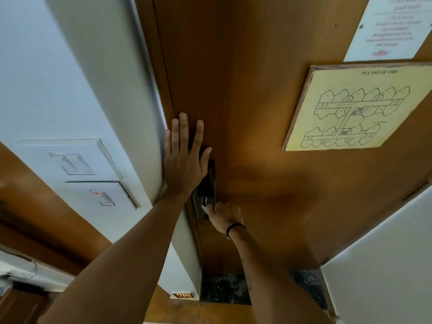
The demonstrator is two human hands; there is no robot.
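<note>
A brown wooden door fills the middle of the head view. My left hand lies flat against it near its left edge, fingers straight and pointing up, partly covering the top of a dark metal lock plate. Below, my right hand, with a black band on the wrist, curls its fingers around the small lever or knob at the bottom of that plate. The part gripped is mostly hidden by the fingers.
A yellow "In case of fire" floor plan and a white notice hang on the door at the right. White switch plates sit on the wall at the left, beside the white door frame. Dark stone floor shows below.
</note>
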